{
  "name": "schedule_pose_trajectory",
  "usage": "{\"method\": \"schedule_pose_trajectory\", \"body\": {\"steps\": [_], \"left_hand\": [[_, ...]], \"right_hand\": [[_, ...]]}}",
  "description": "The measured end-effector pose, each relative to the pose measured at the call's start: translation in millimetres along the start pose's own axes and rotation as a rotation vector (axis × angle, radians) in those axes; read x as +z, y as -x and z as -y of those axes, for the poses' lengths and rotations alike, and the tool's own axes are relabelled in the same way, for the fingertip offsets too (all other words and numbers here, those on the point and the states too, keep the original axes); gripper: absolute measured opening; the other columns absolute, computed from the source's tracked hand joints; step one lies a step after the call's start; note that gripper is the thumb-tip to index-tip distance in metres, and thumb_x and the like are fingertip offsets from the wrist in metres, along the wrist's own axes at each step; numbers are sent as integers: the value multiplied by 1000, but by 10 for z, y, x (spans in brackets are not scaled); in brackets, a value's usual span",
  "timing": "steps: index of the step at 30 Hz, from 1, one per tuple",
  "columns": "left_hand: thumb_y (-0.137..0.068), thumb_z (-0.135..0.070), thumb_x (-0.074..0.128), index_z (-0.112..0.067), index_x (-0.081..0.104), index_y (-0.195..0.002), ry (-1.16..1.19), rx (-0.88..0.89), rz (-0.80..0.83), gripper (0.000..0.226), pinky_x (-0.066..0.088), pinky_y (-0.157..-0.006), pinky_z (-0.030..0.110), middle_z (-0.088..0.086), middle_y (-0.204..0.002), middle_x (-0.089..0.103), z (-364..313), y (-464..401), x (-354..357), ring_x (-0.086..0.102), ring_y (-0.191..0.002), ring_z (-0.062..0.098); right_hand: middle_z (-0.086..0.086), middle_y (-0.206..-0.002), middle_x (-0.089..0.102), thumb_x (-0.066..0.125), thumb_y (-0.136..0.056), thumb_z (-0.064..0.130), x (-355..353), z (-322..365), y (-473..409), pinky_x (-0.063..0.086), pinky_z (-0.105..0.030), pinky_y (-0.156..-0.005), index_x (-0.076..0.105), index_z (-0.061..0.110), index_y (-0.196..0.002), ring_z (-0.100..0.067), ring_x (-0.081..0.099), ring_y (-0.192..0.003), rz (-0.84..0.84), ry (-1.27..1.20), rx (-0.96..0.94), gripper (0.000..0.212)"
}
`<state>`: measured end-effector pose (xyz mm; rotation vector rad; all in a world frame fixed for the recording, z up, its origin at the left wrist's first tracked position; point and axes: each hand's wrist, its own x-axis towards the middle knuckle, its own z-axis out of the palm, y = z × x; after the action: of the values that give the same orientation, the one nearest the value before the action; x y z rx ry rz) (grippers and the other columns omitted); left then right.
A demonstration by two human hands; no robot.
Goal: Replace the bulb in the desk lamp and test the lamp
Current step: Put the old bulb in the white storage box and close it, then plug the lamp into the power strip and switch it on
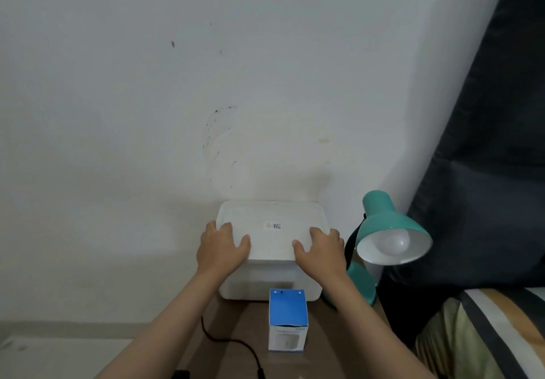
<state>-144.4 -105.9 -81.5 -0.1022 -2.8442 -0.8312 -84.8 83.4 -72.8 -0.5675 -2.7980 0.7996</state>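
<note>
A teal desk lamp (383, 219) stands at the right of the small brown table (333, 346), its shade tilted toward me with a white bulb (396, 241) inside, unlit. A blue and white bulb box (288, 318) stands upright at the table's middle. Behind the bulb box sits a white plastic container with a lid (272, 225). My left hand (221, 248) lies on the lid's left front corner, fingers curled over the edge. On the lid's right front corner rests my right hand (321, 250), gripping the same way.
A black cable (227, 341) runs across the table's left side toward the front edge. The white wall (206, 83) is right behind the container. A dark curtain (486, 142) hangs at right, above striped bedding (486, 334).
</note>
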Motion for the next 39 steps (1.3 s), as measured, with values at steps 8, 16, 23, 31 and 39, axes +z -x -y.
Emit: {"method": "schedule_pose_trajectory", "body": {"steps": [8, 16, 23, 31, 39], "left_hand": [[-84, -47, 49, -9, 52, -113, -21, 6, -27, 48, 40, -71, 32, 14, -119, 45, -9, -11, 42, 47, -105, 31], [-83, -46, 50, -8, 52, -103, -41, 39, -33, 43, 42, -67, 32, 14, -111, 45, 49, -25, 137, 47, -97, 30], [-83, -47, 48, -8, 51, -98, -102, 52, 46, 42, 41, -68, 32, 13, -105, 46, 56, -41, 45, 51, -92, 32], [-85, -63, 34, -7, 31, -138, -400, 3, 375, 77, 27, -106, 47, 29, -146, 24, -87, -164, -136, 31, -132, 39], [-89, -38, 52, -4, 18, -143, 95, 113, 10, 72, 21, -114, 45, 21, -153, 15, 56, 692, -242, 19, -140, 35]], "right_hand": [[-21, -127, 40, 51, -87, 47, 37, -50, 6, 37, -42, -96, 46, 12, -131, -37, 38, -117, -9, -37, -13, 56], [-19, -124, 41, 49, -87, 47, 126, -89, 3, 38, -42, -95, 44, 13, -131, -36, 39, -114, -34, -7, -18, 56], [-28, -132, 36, 41, -90, 48, 154, -80, -11, 34, -49, -102, 43, 12, -129, -43, 40, -116, 0, 118, -23, 54], [-31, -153, -6, 27, -98, 43, 135, 7, 25, 3, -54, -116, 22, 11, -145, -42, -4, -142, 113, 189, 19, 57], [-16, -131, 52, 54, -90, 21, 171, 89, 720, 39, -40, -104, 56, 3, -123, -30, 44, -125, -168, -152, -465, 38]]}}
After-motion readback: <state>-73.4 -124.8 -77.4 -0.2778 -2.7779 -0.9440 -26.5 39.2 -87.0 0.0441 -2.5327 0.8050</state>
